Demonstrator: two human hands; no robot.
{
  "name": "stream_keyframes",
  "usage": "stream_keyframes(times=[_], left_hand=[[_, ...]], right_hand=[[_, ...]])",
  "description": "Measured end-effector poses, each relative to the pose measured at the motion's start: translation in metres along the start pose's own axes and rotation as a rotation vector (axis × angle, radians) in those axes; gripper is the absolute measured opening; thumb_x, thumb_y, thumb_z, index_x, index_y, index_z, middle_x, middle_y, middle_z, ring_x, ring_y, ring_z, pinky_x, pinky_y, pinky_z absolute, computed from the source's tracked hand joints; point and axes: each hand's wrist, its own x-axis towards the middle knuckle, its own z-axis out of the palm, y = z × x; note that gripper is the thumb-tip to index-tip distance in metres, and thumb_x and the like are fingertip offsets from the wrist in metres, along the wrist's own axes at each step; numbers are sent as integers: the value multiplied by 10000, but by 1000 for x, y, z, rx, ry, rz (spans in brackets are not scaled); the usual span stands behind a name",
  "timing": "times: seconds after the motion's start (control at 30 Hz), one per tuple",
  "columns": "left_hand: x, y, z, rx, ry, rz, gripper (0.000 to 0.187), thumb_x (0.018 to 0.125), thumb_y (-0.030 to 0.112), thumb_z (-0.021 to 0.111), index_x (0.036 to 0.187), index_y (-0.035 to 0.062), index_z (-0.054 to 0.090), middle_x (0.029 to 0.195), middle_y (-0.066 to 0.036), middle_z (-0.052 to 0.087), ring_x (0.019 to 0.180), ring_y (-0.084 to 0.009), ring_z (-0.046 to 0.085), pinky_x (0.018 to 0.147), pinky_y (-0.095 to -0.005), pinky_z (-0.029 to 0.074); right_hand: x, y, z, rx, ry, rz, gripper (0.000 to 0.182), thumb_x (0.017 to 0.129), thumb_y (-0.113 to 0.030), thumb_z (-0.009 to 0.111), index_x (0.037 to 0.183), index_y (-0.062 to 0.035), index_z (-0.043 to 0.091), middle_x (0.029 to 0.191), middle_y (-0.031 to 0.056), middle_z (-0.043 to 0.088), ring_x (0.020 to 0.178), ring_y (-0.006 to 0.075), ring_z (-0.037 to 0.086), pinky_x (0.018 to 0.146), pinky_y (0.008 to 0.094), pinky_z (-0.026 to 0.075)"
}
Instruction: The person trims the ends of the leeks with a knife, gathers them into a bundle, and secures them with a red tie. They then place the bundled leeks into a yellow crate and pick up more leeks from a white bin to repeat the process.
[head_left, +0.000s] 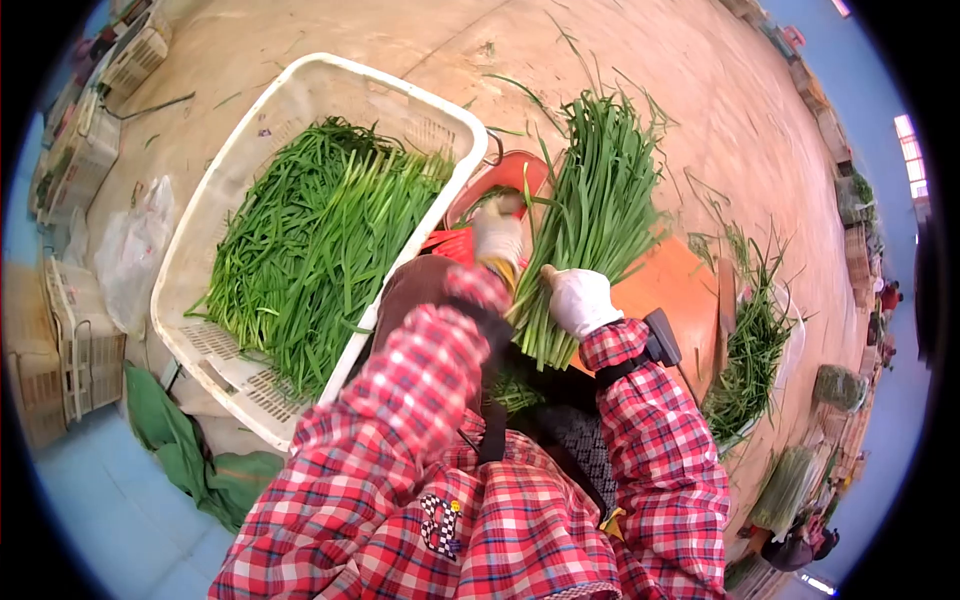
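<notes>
My right hand [583, 300], in a white glove, is wrapped round the lower stems of a large bunch of garlic chives [605, 170]. The leaves point away from me and the pale stem ends lie toward my lap. Motion smears my left hand [498, 235], also gloved, beside the red basin [535, 172]; its fingers cannot be made out clearly. Red strips [450, 243] lie just left of that hand. To the left stands a white plastic crate [215, 190] with many more chives [320, 240] laid inside.
An orange surface [675, 300] lies under and right of the bunch. Loose greens [750, 360] are heaped farther right. At left are a clear plastic bag [138, 250], a green cloth [185, 430] and stacked crates [85, 330]. More crates and bundles line the right wall.
</notes>
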Motion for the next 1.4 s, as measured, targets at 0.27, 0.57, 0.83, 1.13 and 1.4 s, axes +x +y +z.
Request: stream_keyframes(times=[0.27,0.57,0.83,1.13,1.4], left_hand=[[138,-64,60,597,-541,-197,308,757,343,621,767,36,608,601,-99,561,438,-218,519,436,-349,449],[145,46,40,457,-485,-207,263,741,265,671,669,45,546,524,-93,521,390,-227,483,372,-388,437],[91,87,11,688,-814,-392,555,763,637,522,690,87,548,526,-43,445,393,-174,377,378,-351,298],[96,37,5,32,-758,-786,130,857,159,579,745,115,529,489,34,423,365,-85,331,353,-241,307],[178,164,26,75,-561,-129,409,791,434,578,1007,88,550,855,-104,557,588,-264,528,574,-396,479]], right_hand=[[-5,6,2,151,-6,64,427,774,-96,468,1178,-160,591,765,134,645,717,301,629,628,407,486],[-4,10,6,243,50,32,410,781,-93,456,1161,-138,602,774,129,650,739,292,633,635,402,481],[-3,10,9,346,73,55,339,782,-141,498,1091,-146,637,810,150,654,785,302,634,695,394,495],[-6,10,3,394,93,39,387,755,-104,469,1104,-133,635,797,147,657,762,299,639,678,398,495],[-9,11,3,413,103,34,366,744,-106,486,1073,-120,644,801,154,655,773,306,638,691,402,498]])
